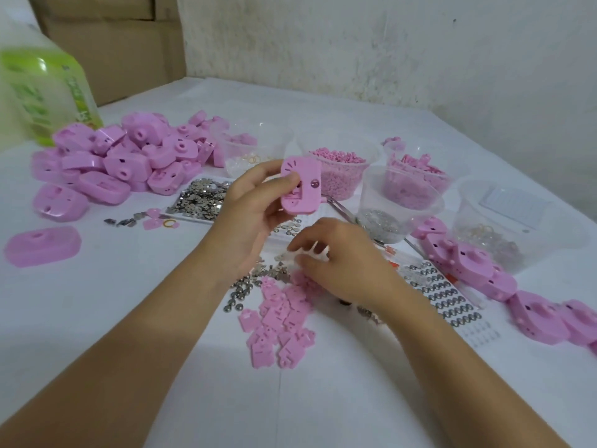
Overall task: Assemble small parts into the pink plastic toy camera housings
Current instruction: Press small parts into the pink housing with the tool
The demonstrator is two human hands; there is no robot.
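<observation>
Left hand (255, 202) gripping pink housing (300, 185) — upright, right hand (336, 253) low over flat pink parts (281, 321) — fingers blurred

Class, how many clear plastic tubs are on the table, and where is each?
5. Back row, left to right: rings tub, bead tub, pink-parts tub. The silver-bits tub sits in front of those last two; the last tub stands far right. Another may be hidden.

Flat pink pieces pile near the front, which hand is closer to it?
Right. The right hand hovers just beside the flat pink pieces; the left hand is raised farther back, gripping a pink housing.
</observation>
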